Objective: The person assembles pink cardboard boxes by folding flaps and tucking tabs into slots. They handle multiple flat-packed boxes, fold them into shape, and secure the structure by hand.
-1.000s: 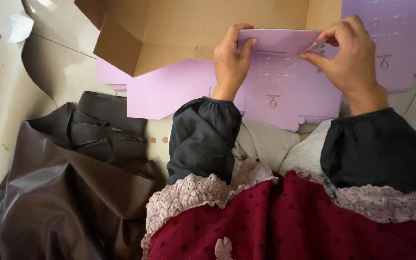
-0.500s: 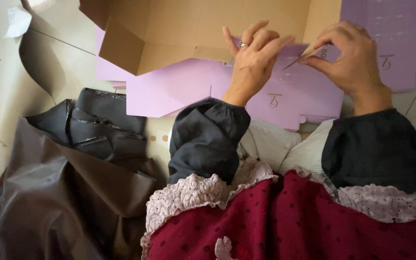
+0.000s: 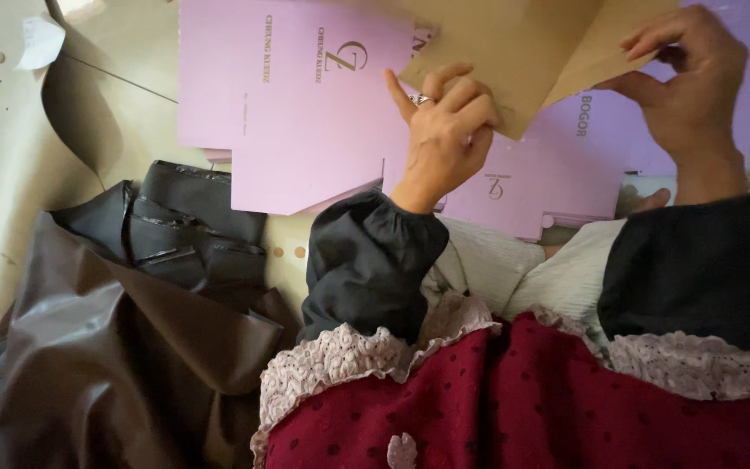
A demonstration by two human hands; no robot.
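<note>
A flat box blank, lilac outside and brown cardboard inside point(image 3: 514, 61), is held between my two hands. My left hand point(image 3: 440, 130), with a ring on one finger, grips its lower brown edge near the middle. My right hand point(image 3: 683, 82) pinches the brown flap at the upper right. A lilac panel of the blank point(image 3: 297, 95) lies spread to the left. More lilac blanks point(image 3: 557, 178) lie beneath my hands.
A dark brown and black plastic bag point(image 3: 123, 321) lies crumpled at the lower left. Beige cardboard sheeting point(image 3: 2, 174) covers the left side, with a white paper scrap point(image 3: 41, 39) on it. My dark sleeves and red dotted garment fill the bottom.
The blank has been turned and swung left, so a large lilac panel now shows at the upper left. Both hands shifted their grip onto the brown edges.
</note>
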